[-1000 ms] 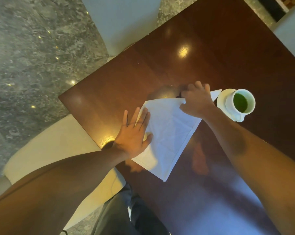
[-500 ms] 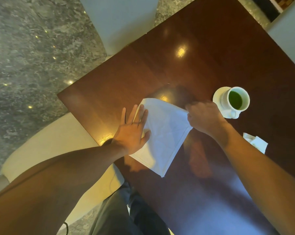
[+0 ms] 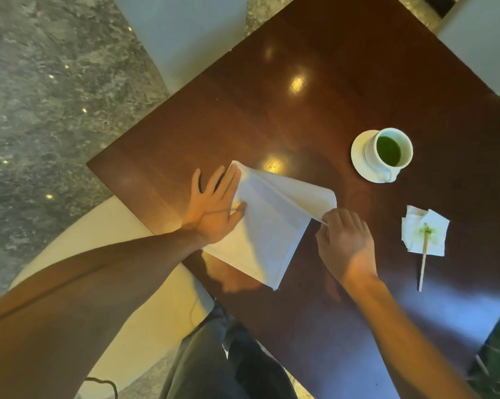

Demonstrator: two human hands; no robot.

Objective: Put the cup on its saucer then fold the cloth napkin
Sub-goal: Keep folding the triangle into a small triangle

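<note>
dark wood table (image 3: 343,82), marble floor (image 3: 41,96) behind. napkin (image 3: 269,226) is pinned flat under the open left hand (image 3: 214,208); its top layer's edge is pinched by the right hand (image 3: 343,243). cup (image 3: 391,152) is seated on saucer (image 3: 358,156), beyond the right hand.
</note>
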